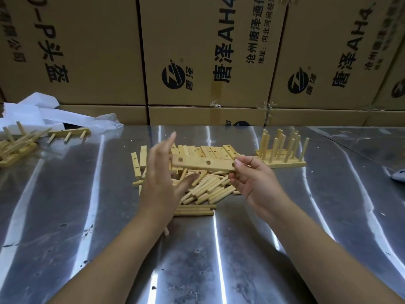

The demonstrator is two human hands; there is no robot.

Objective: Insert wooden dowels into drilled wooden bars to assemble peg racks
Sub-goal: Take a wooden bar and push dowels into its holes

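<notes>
- Wood everywhere on this one: pale, light, stiff stuff. The bar [195,163] you've got in the air shouldn't sag or weigh on you, even held by one end.
- Your right hand [252,178] pinches the bar's right end between thumb and fingertips, just beside the last of its three holes. The bar hangs roughly level above the pile, holes facing you, all three empty.
- Your left hand [160,176] is spread, fingers straight, holding nothing, right at the bar's left end. Can't tell if it touches the wood or only covers it from this angle.
- Loose dowels [210,187] lie in a heap on the steel table [241,249] directly under the bar, with a stack of drilled bars [210,151] just behind.
- Handling guess: the dowels look smooth and round, so they'll likely roll on that steel. Pinch one around the middle so the tip stays free to find the hole.
- Hold the bar by its long edges and keep your fingers off the holes. If the fit is snug, push straight down the hole, since levering a thin peg sideways could crack it or chip the rim.
- Finished racks [285,164] stand pegs-up near your right hand, and another heap of racks [15,148] sits far left by some white wrapping [32,113].
</notes>
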